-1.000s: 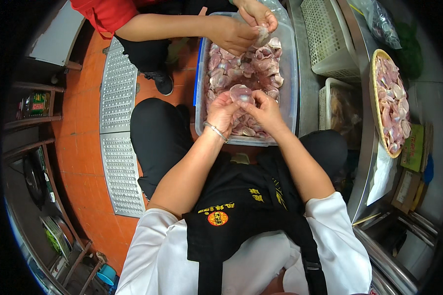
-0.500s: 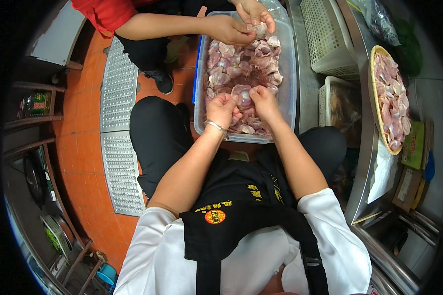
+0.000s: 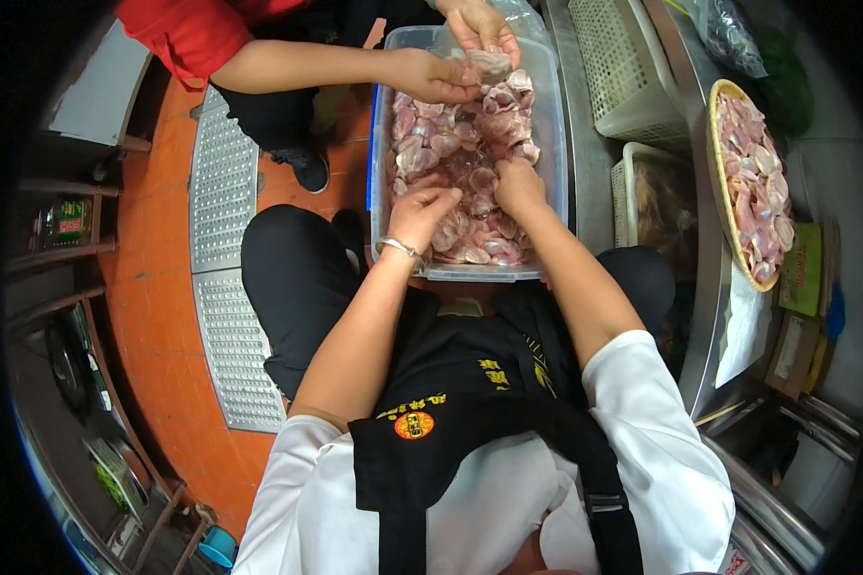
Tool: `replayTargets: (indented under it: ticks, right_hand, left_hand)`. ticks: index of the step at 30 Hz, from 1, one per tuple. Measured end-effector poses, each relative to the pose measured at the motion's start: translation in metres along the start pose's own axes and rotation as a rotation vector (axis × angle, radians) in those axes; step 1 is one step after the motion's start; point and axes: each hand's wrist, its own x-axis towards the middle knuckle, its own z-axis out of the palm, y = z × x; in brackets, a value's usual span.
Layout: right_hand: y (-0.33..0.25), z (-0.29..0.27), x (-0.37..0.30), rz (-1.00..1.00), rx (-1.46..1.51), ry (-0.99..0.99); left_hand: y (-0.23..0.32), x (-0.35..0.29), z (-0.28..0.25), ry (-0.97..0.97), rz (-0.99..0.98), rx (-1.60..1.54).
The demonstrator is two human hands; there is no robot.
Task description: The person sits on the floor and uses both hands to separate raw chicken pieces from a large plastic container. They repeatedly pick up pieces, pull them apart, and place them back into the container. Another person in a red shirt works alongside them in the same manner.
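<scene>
A clear plastic tub full of raw pinkish gizzards stands between my knees. My left hand hovers over the near left part of the pile, fingers curled in; whatever they hold, if anything, is hidden. Farther right, my right hand reaches down into the tub with its fingers closed, its fingertips at a gizzard in the heap. Across the tub, a co-worker's left hand and right hand hold a pale gizzard over the far end.
A round woven tray piled with gizzards rests on the steel counter at right. Pale plastic baskets stand beside the tub. Perforated metal plates cover part of the orange tiled floor. Shelves line the left side.
My hands have moved apart from the gizzard they held between them. The left shifted down and left, the right dipped toward the pile. The co-worker's gizzard is now stretched flatter.
</scene>
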Motion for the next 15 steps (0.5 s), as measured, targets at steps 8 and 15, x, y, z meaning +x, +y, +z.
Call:
replayTargets:
  ticks: [8, 15]
  right_hand:
    - [0.013, -0.044, -0.026, -0.211, 0.367, -0.132]
    - [0.006, -0.111, -0.052, -0.195, 0.316, 0.229]
  left_hand:
    - [0.003, -0.002, 0.007, 0.114, 0.267, 0.367]
    - [-0.003, -0.001, 0.012, -0.180, 0.237, 0.499]
